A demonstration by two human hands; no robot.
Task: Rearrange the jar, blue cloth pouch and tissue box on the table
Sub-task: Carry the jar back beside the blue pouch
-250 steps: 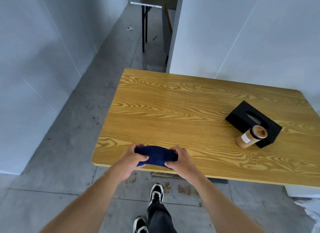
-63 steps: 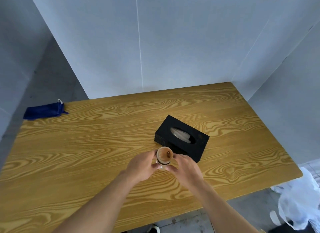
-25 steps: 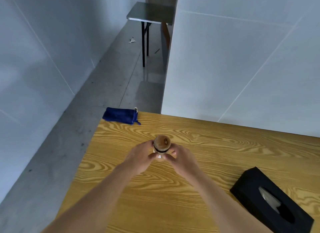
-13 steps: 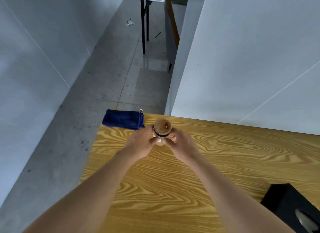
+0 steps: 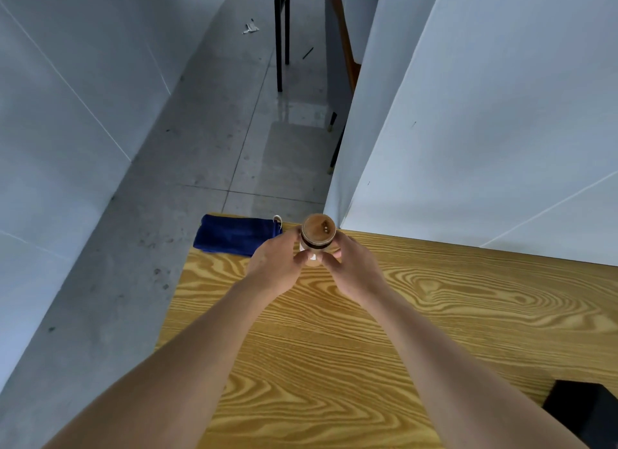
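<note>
I hold a small jar (image 5: 317,234) with a brown wooden lid upright between both hands, close to the far left corner of the wooden table (image 5: 434,315). My left hand (image 5: 276,264) grips its left side and my right hand (image 5: 354,270) grips its right side. The blue cloth pouch (image 5: 234,234) lies flat on that far left corner, just left of the jar, its cord end pointing at my left fingers. Only a corner of the black tissue box (image 5: 582,412) shows at the lower right edge.
White partition walls (image 5: 485,114) stand right behind the table's far edge and along the left. Grey floor (image 5: 207,147) runs past the table's left edge. Black legs of another table (image 5: 279,31) stand farther back.
Both hands have carried the jar from beside the tissue box toward the far left corner, up next to the blue pouch. The tissue box has slid almost out of view at lower right.
</note>
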